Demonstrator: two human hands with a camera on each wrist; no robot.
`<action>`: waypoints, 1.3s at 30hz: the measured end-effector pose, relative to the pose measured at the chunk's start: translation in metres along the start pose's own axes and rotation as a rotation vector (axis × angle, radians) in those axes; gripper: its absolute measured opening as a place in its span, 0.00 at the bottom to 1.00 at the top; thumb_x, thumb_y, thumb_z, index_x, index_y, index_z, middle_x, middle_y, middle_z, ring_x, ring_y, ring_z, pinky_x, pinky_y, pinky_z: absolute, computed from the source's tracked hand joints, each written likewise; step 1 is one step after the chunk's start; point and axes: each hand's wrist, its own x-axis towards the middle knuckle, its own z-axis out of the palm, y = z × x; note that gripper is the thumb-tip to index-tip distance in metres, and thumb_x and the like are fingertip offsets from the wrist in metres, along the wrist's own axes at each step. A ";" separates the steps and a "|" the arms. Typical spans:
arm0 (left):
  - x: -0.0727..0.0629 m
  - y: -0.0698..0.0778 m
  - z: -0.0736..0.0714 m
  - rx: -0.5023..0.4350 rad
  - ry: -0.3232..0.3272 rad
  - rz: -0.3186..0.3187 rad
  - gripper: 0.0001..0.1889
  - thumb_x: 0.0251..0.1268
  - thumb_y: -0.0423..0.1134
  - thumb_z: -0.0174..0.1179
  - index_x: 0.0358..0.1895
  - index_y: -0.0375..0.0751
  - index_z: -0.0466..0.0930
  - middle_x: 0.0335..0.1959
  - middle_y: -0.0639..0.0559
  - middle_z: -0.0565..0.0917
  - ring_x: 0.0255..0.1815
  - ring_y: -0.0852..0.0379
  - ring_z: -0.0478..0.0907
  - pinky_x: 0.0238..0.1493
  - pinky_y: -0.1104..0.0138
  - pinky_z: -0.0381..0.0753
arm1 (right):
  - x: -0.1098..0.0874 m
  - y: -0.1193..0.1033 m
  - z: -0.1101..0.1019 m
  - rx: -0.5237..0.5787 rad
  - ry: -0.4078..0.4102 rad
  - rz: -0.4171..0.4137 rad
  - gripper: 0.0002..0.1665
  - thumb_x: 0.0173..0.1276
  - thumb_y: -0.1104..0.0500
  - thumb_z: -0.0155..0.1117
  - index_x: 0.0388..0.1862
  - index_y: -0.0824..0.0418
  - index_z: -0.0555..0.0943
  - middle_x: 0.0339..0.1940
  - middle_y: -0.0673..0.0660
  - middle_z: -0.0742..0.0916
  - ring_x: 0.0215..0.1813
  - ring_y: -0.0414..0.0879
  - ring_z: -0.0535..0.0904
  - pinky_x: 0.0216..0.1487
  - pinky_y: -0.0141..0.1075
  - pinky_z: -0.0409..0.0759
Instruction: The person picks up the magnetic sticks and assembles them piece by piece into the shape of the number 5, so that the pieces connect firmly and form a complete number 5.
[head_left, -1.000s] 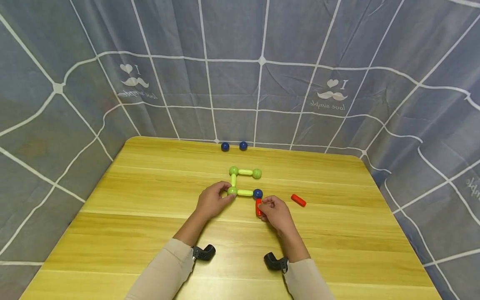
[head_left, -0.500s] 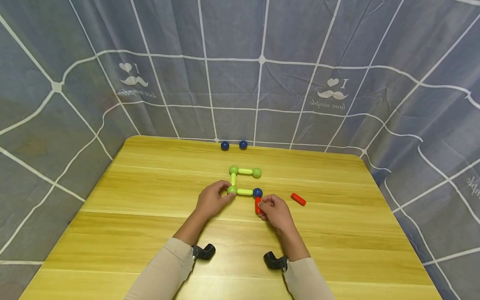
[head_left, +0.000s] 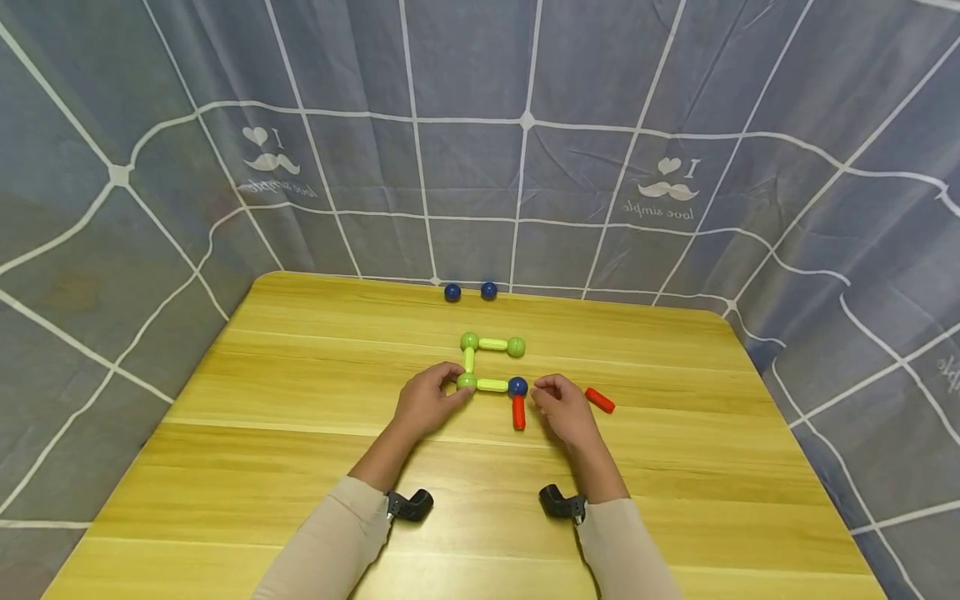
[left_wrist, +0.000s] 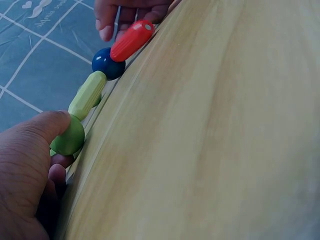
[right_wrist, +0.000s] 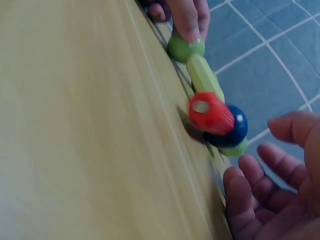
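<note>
My left hand [head_left: 429, 402] grips a green ball [left_wrist: 70, 137] at the near left corner of a joined figure of magnetic sticks and balls. From that ball a yellow-green stick [head_left: 492, 386] runs right to a blue ball [head_left: 517, 387]. A red stick [head_left: 519, 412] joins the blue ball and points toward the person. Another yellow-green stick [head_left: 469, 361] leads back to a second green ball [head_left: 469, 341], then a stick [head_left: 492, 344] and a third green ball [head_left: 516, 347]. Just right of the blue ball, my right hand [right_wrist: 280, 185] has parted fingers and holds nothing.
A loose red stick [head_left: 600, 400] lies right of the right hand. Two blue balls [head_left: 452, 292] sit at the table's back edge, in front of a grey curtain [head_left: 472, 167] with white lines. The wooden table [head_left: 300, 358] spreads around the figure.
My right hand has let go of the red stick, which stays joined to the blue ball, and has moved right and slightly away from the person. The left hand keeps its grip.
</note>
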 end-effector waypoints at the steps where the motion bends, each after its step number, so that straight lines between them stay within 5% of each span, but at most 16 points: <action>1: 0.000 0.001 0.000 0.000 0.001 0.000 0.17 0.60 0.50 0.70 0.49 0.48 0.84 0.42 0.59 0.85 0.31 0.61 0.73 0.35 0.61 0.73 | 0.002 0.001 -0.002 -0.013 -0.015 -0.014 0.12 0.72 0.60 0.62 0.50 0.65 0.80 0.40 0.58 0.82 0.37 0.49 0.76 0.35 0.35 0.76; 7: -0.001 0.002 -0.001 0.004 0.002 -0.001 0.17 0.61 0.50 0.70 0.49 0.48 0.84 0.41 0.58 0.85 0.29 0.60 0.72 0.33 0.62 0.72 | 0.015 0.002 -0.007 -0.080 -0.127 -0.093 0.16 0.72 0.61 0.62 0.56 0.65 0.80 0.49 0.59 0.84 0.45 0.50 0.78 0.42 0.39 0.78; 15: -0.001 0.001 -0.001 -0.001 0.003 0.002 0.16 0.60 0.49 0.70 0.49 0.48 0.84 0.40 0.59 0.85 0.28 0.60 0.71 0.31 0.63 0.71 | 0.023 0.001 0.000 -0.088 -0.211 -0.127 0.17 0.70 0.65 0.63 0.57 0.64 0.79 0.45 0.58 0.83 0.44 0.50 0.76 0.45 0.39 0.75; 39: 0.000 0.001 -0.001 -0.002 0.001 0.001 0.16 0.61 0.50 0.70 0.48 0.49 0.84 0.39 0.59 0.85 0.27 0.60 0.71 0.31 0.63 0.70 | 0.027 0.006 0.004 -0.065 -0.176 -0.090 0.12 0.72 0.61 0.63 0.53 0.61 0.82 0.45 0.55 0.85 0.48 0.50 0.78 0.54 0.43 0.73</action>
